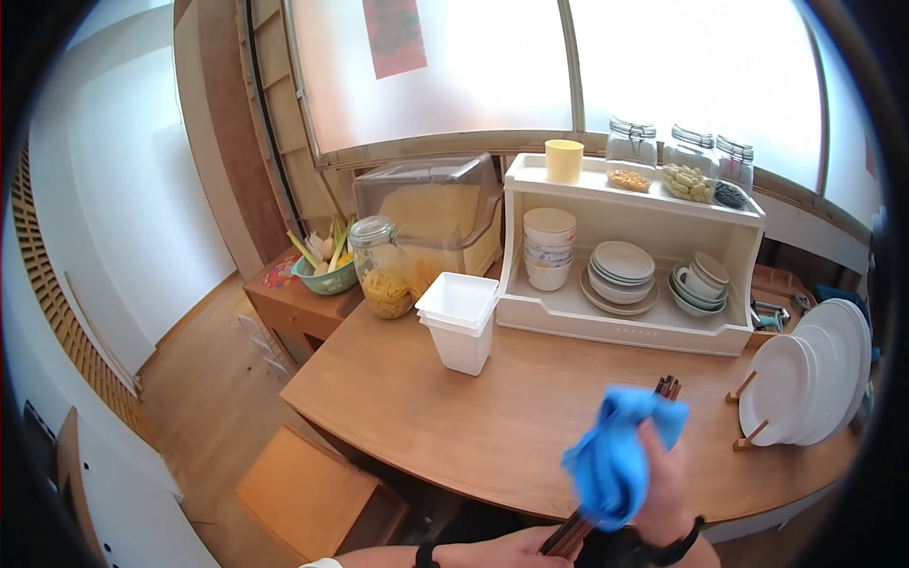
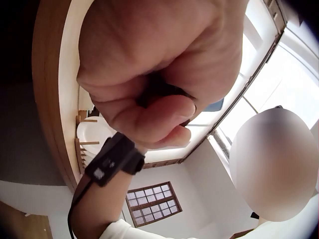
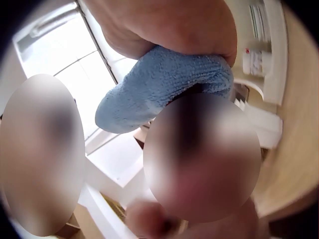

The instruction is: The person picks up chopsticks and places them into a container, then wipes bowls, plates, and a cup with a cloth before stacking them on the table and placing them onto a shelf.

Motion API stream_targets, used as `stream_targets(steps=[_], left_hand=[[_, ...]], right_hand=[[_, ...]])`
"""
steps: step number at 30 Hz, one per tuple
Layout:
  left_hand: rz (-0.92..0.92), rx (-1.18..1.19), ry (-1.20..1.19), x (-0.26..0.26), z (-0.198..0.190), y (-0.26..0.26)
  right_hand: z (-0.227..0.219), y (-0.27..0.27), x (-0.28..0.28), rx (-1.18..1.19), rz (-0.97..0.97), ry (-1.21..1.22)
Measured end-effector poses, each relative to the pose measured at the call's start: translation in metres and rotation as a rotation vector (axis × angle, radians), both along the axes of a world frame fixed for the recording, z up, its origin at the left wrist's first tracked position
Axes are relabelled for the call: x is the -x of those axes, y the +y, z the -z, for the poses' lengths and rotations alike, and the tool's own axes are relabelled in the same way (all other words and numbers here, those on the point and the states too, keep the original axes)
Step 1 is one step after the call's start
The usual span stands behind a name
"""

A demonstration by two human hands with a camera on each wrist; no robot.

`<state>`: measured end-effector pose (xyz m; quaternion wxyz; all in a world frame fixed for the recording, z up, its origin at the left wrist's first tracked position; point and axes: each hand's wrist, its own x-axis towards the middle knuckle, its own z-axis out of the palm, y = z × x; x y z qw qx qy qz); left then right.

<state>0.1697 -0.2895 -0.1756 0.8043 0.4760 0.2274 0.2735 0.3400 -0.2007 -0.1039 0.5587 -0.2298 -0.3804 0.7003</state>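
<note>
A bundle of dark chopsticks (image 1: pixel 668 386) slants up over the front part of the table. My left hand (image 1: pixel 525 549) grips its lower end at the table's near edge; in the left wrist view, the fingers of that left hand (image 2: pixel 154 64) curl tightly round the dark sticks. Wrapped about the upper part of the bundle is a blue cloth (image 1: pixel 611 464). My right hand (image 1: pixel 665 478) holds this cloth against the chopsticks, and the tips stick out above it. Up close in the right wrist view, the cloth (image 3: pixel 159 82) looks like fuzzy terry under the hand.
Nested white plastic bins (image 1: pixel 459 327) stand on the wooden table (image 1: pixel 379 407), left of a white shelf (image 1: pixel 620 331) with bowls and plates. White plates (image 1: pixel 781 388) lean in a wooden rack at right. A pasta jar (image 1: pixel 383 275) stands back left; a stool (image 1: pixel 308 492) is below.
</note>
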Motion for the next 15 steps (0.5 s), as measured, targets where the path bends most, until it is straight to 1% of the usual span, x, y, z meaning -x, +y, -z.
stream_targets(steps=[1, 2, 3, 4, 5, 6, 7, 8, 9, 10, 11, 12, 13, 14, 15], left_hand=[[0.006, -0.037, 0.046, 0.004, 0.012, 0.003], [-0.013, -0.188, -0.071, 0.01, 0.016, 0.009], [0.001, -0.118, -0.176, 0.008, 0.031, 0.008], [-0.015, -0.246, -0.136, 0.006, 0.043, 0.012], [-0.033, -0.372, -0.094, 0.002, 0.035, 0.015], [-0.034, -0.183, -0.004, -0.003, 0.023, 0.014], [-0.034, 0.01, 0.083, -0.01, -0.01, 0.011], [-0.079, 0.05, 0.07, -0.014, -0.013, 0.005], [-0.094, 0.056, 0.067, -0.013, -0.012, 0.003], [-0.083, 0.004, 0.108, -0.013, -0.011, 0.004], [-0.07, -0.046, 0.149, -0.012, -0.011, 0.004], [-0.07, -0.019, 0.193, -0.009, -0.022, 0.007], [-0.056, -0.393, 0.029, -0.005, 0.02, 0.011], [-0.293, -0.678, -0.041, -0.016, 0.025, 0.013], [-0.532, -0.961, -0.111, -0.024, 0.029, 0.015]], right_hand=[[0.01, -0.015, 0.015, -0.101, 0.066, -0.079], [0.013, -0.028, 0.024, -0.081, 0.04, -0.102], [0.016, -0.039, 0.026, -0.056, 0.012, -0.125], [0.031, -0.028, 0.012, -0.056, -0.03, -0.199], [0.029, -0.021, 0.012, -0.08, 0.023, -0.214], [0.017, -0.008, 0.009, -0.078, 0.022, -0.157], [0.005, 0.004, 0.002, -0.073, 0.021, -0.099], [0.001, 0.011, -0.008, -0.062, 0.0, -0.103], [-0.002, 0.019, -0.019, -0.034, 0.024, -0.086], [-0.006, 0.023, -0.023, -0.012, 0.05, -0.069], [-0.001, 0.012, -0.018, 0.013, 0.077, -0.099], [0.012, 0.0, -0.006, -0.089, 0.068, -0.117], [0.029, -0.014, 0.008, -0.19, 0.06, -0.135], [0.042, -0.033, 0.021, -0.109, 0.171, -0.148], [0.036, -0.034, 0.014, -0.108, 0.089, -0.183]])
